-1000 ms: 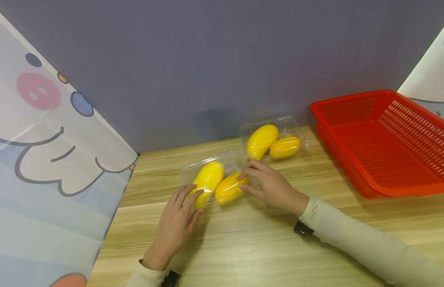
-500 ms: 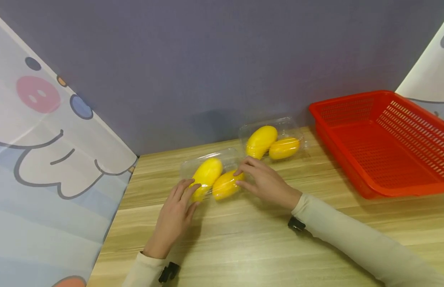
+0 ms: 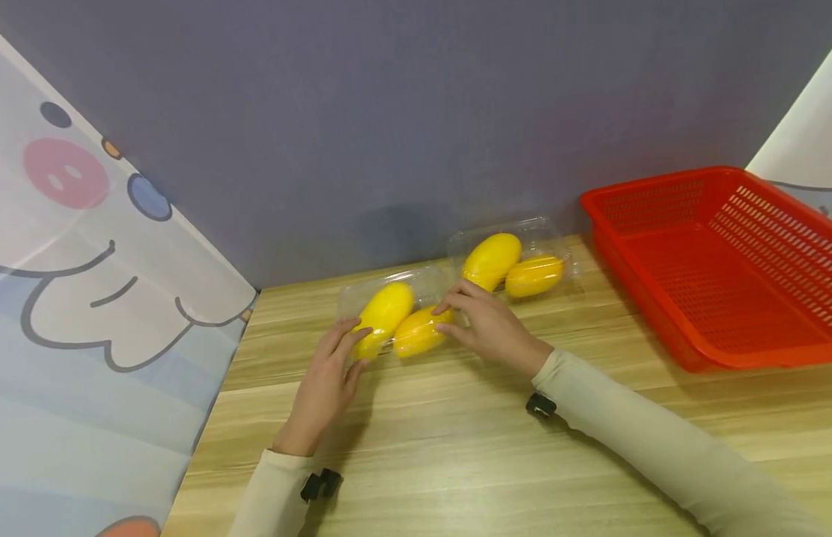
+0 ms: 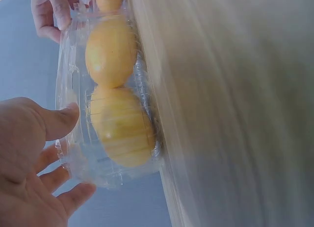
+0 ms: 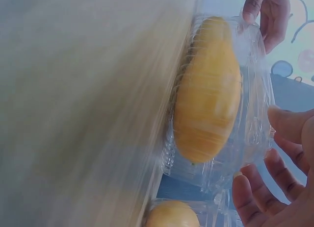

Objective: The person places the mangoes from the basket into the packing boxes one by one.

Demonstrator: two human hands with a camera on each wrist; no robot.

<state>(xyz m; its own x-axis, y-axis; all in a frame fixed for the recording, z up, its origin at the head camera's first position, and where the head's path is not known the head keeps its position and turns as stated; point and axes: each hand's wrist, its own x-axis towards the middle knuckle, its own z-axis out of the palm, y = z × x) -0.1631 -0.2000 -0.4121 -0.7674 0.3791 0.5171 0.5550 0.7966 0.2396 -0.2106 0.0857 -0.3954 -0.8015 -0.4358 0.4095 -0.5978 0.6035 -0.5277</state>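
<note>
My left hand (image 3: 321, 391) and right hand (image 3: 492, 328) hold opposite ends of a clear plastic clamshell box (image 3: 351, 298) on the table. Inside lie a long yellow fruit (image 3: 387, 309) and a smaller one (image 3: 418, 333), both mango-like. In the left wrist view, the left thumb (image 4: 64, 120) lies on the box's upper edge while the other fingers reach round its end. The right thumb (image 5: 287, 123) meets the upper edge in the right wrist view, with curled fingers by the end. Beyond the right hand stands a second clear box (image 3: 539, 233) with two similar fruits (image 3: 492, 259).
A red perforated plastic basket (image 3: 627, 261) stands at the right on the wood-grain table (image 3: 442, 447). A grey panel (image 3: 389, 149) rises behind the boxes. At the left hangs a cartoon-printed sheet (image 3: 73, 298).
Both hands have slid the nearer box away from me, toward the grey panel, and slightly left. The second box and the basket have stayed in place.
</note>
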